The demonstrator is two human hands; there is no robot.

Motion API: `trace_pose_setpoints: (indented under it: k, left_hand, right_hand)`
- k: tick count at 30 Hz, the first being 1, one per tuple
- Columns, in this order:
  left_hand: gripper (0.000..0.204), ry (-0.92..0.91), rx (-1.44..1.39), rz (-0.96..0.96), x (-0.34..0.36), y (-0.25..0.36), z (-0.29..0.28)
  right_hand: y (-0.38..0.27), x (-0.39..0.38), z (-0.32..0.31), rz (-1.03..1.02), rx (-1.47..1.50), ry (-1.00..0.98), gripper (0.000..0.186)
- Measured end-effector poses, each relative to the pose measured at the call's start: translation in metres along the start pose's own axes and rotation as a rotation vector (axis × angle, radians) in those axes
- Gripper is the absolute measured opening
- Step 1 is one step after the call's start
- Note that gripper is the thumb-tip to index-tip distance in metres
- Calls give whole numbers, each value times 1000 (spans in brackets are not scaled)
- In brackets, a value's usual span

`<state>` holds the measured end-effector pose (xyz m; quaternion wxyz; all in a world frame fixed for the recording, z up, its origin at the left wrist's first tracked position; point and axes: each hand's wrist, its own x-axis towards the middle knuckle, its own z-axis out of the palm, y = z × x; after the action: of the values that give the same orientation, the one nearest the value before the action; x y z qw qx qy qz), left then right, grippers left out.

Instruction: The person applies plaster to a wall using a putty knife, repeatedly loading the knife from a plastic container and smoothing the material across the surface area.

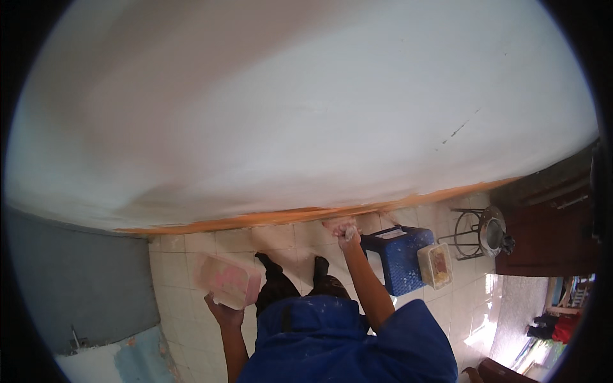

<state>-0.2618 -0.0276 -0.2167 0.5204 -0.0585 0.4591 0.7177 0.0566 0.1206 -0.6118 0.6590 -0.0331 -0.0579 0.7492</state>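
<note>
My left hand [225,310] grips the lower side of a pink plastic tub [253,290], with my fingers at its rim. Whitish and pink material [230,279] shows inside the tub. My right hand [348,237] is stretched forward, close to the foot of a white wall [306,127]. Its fingers are closed, and something pale and pinkish shows at them, too small and blurred to name. Pale smears cover that hand. An orange band [281,218] runs along the bottom of the wall.
Right of me stands a blue plastic stool [403,271], with a clear rectangular container [435,265] beside it. Farther right are a round-topped metal stand [491,231] and a dark red cabinet [543,236]. A grey wall [76,281] bounds the left side. The floor [169,268] is pale tile.
</note>
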Motion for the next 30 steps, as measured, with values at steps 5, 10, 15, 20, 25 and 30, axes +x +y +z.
trace_pose_setpoints:
  k: [5,10,15,20,25,30]
  left_hand:
    - [59,-24,672,260,8,3,-51]
    - [56,-44,404,160,12,4,-65]
    - [53,-13,511,381,10,-9,-38]
    - [49,-33,438,311,5,1,-9]
    - [45,-52,634,388,8,-6,-15]
    - [54,-183,983,433,18,3,-67]
  right_hand:
    - [17,62,70,-121,-244,403,11]
    - [2,34,171,-109,102,116,12]
    - [5,-16,262,-275,-271,801,16]
    - [-3,-43,75,-17,-39,720,29]
    - [24,36,58,-315,-1055,256,10]
    - [33,62,176,-38,-287,508,8]
